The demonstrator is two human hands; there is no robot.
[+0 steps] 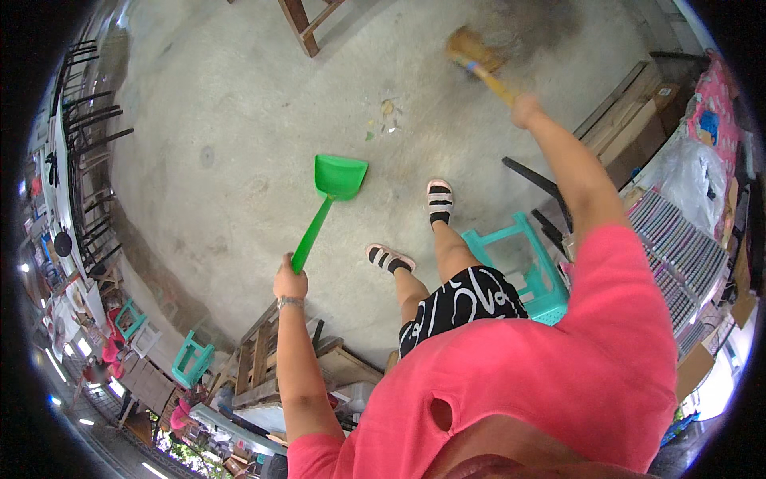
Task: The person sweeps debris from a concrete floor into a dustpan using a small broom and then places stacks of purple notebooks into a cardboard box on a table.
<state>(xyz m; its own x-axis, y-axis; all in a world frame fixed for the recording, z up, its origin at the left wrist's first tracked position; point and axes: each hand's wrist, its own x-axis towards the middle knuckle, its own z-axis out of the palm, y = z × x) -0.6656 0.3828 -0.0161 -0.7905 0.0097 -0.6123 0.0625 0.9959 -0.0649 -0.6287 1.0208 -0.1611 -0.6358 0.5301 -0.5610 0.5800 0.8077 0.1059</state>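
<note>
My left hand [290, 279] is closed around the handle end of a green dustpan [341, 177], whose pan rests on or just over the concrete floor ahead of me. Out to the far right, my right hand [524, 110] grips the yellow handle of a broom [495, 82]. The broom's brown bristles are blurred and reach toward a dark patch on the floor. Between dustpan and broom lies a small scatter of debris [388, 120], with yellowish, green and white bits; neither tool touches it.
A teal plastic stool [519, 255] stands right beside my legs. Wooden legs of furniture [302, 28] show at the top. Cardboard and boards [638, 120] line the right side. A wooden pallet-like frame [259, 351] is behind my left arm, and dark-legged stools [88, 120] stand far left.
</note>
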